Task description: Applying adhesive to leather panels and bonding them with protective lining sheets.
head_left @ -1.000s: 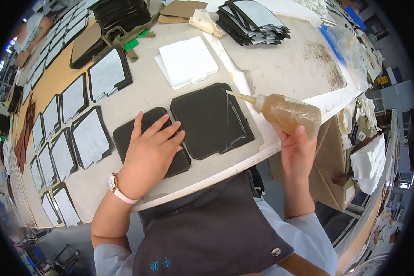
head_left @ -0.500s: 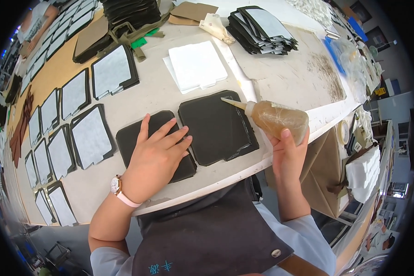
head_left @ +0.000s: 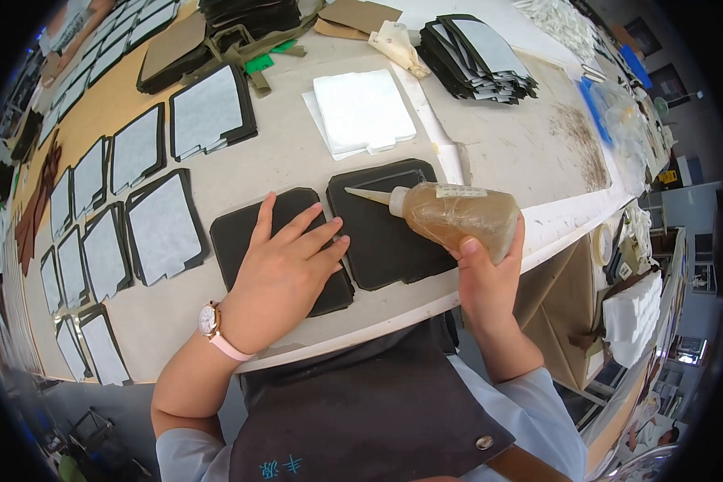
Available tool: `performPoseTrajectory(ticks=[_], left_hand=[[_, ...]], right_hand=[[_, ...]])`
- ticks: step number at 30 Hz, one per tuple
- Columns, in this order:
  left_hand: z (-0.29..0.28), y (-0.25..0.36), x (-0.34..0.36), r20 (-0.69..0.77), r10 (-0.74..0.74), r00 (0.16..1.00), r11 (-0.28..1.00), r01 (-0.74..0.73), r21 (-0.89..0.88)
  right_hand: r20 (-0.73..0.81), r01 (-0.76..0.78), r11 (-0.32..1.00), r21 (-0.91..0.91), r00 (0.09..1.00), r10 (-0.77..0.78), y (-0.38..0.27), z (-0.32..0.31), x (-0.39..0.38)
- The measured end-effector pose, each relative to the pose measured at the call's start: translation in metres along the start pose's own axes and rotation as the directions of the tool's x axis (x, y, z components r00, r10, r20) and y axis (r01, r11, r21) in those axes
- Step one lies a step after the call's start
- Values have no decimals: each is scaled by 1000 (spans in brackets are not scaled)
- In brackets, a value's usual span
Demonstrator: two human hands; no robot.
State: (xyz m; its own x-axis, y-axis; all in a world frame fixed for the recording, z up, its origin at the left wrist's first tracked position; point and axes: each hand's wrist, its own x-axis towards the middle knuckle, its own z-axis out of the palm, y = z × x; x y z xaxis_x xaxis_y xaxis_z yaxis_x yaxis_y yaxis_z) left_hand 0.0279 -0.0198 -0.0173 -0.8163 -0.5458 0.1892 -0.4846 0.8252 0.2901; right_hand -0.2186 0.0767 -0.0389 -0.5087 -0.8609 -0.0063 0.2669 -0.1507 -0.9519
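Observation:
My left hand (head_left: 285, 265) lies flat, fingers spread, on a black panel with rounded corners (head_left: 234, 231) near the table's front edge. A second black panel (head_left: 377, 257) sits just right of it, with a thin glossy line along its far edge. In my right hand (head_left: 488, 277) is a squeeze bottle (head_left: 462, 217) of amber liquid, tipped on its side over the second panel. Its long narrow nozzle points left, the tip by that panel's far left corner. The bottle hides the panel's right part.
Behind the panels lies a stack of white sheets (head_left: 365, 112). Rows of black pieces faced with pale sheets (head_left: 165, 229) cover the left. A fanned pile of similar pieces (head_left: 478, 60) stands at the far right. A brown box (head_left: 558, 301) is beyond the table's right edge.
My right hand has moved the bottle leftward, its nozzle tip passing along the far edge to the left corner. My left hand keeps its place on the panel. The view has shifted slightly.

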Motion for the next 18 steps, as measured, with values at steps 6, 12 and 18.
performPoseTrajectory(ticks=[6, 12, 18], left_hand=[[-1, 0, -1, -2, -8, 1000, 1000, 8, 10], [-1, -1, 1, 4, -1, 1000, 1000, 1, 9], [1, -2, 1, -12, 1, 1000, 1000, -1, 5]], right_hand=[[177, 3, 1000, 13, 984, -5, -19, -3, 32], [257, -87, 993, 75, 964, 65, -37, 0, 101], [357, -29, 999, 36, 934, 14, -28, 26, 119]])
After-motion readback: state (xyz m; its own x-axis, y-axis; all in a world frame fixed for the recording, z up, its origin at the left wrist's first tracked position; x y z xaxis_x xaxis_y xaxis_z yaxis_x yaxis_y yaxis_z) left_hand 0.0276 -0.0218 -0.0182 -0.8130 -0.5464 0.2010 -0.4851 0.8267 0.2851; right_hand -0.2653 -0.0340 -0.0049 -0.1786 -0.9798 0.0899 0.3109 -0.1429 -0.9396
